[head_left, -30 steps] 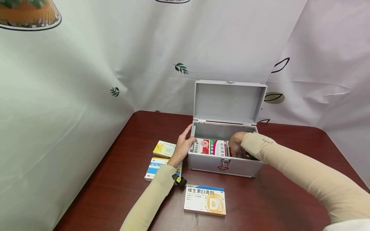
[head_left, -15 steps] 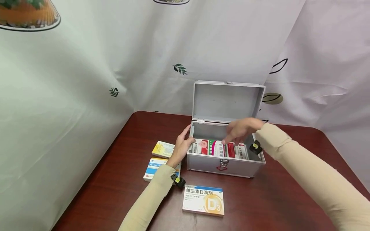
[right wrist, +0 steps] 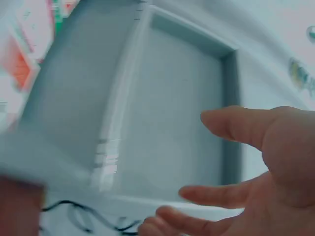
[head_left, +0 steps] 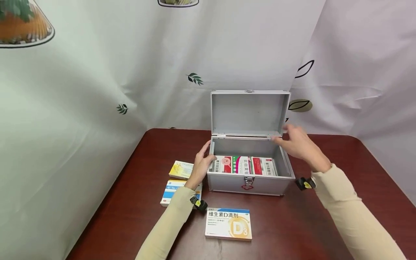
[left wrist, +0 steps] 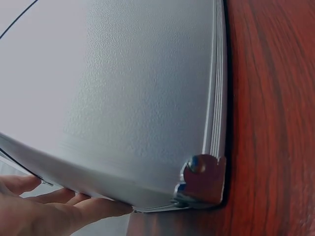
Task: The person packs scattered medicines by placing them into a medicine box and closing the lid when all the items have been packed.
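On the table stands a silver metal medicine case (head_left: pixel 227 184), its lid (head_left: pixel 248 113) raised. A row of medicine boxes (head_left: pixel 243 165) stands inside along the front wall. My left hand (head_left: pixel 200 168) holds the case's left side, thumb over the rim and fingers on the outer wall; fingertips (left wrist: pixel 106 209) show at the case's edge in the left wrist view. My right hand (head_left: pixel 300 146) is in the air by the lid's lower right corner, blurred, thumb and fingers spread. In the right wrist view nothing lies between its fingers (right wrist: pixel 216 195), with the lid behind them.
A vitamin D box (head_left: pixel 228 224) lies flat in front of the case. Left of it are a blue-and-white box (head_left: pixel 169 195) and a yellow-and-white box (head_left: pixel 180 169), partly behind my left arm. A white patterned curtain (head_left: pixel 156 72) hangs behind the dark red table (head_left: pixel 136 224).
My right hand has come up out of the case, then moved right and back to the lid's corner, baring the boxes inside. My left hand has stayed on the case.
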Available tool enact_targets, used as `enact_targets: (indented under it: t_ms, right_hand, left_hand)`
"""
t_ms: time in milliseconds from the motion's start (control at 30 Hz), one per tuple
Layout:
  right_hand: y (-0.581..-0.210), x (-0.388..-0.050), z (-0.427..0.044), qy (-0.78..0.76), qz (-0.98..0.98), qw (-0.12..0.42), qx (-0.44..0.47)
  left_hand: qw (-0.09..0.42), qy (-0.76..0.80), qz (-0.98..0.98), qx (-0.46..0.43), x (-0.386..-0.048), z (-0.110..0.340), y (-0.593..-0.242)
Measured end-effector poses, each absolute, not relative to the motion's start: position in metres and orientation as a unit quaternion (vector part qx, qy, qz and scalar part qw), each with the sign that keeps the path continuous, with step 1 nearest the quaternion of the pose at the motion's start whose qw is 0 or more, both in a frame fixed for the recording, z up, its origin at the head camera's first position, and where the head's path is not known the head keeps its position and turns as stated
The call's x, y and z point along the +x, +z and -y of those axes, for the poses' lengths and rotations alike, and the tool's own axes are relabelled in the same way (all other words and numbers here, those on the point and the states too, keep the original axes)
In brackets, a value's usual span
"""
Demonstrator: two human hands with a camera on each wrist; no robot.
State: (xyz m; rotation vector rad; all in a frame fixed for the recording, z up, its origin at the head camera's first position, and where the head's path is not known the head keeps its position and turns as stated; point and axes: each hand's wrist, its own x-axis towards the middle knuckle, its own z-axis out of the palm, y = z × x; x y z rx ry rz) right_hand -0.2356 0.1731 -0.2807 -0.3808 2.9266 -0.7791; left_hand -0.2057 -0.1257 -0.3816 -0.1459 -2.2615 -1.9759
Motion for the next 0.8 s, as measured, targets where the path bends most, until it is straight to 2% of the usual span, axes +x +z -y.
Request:
enact_targets:
  t_ms: [167,300,500,800]
  right_hand:
    - [-0.312,-0.23,-0.19,-0.28,-0.948,0.113,-0.097]
    - [-0.334,-0.225,-0.194,-0.357,-0.92,0.13,-0.1]
    - [-0.358,-0.221,-0.185,-0.481,-0.866,0.116,-0.073]
    - [-0.369,-0.217,-0.181,-0.503,-0.862,0.065,-0.011]
  left_hand:
    - [0.062,-0.669,0.74,-0.041,-0.214,0.129,-0.397]
    - [0.068,-0.667,0.741,-0.038,-0.22,0.129,-0.405]
    - [0.079,-0.665,0.741,-0.041,-0.22,0.129,-0.407]
    - [0.073,-0.667,0.741,-0.038,-0.221,0.128,-0.407]
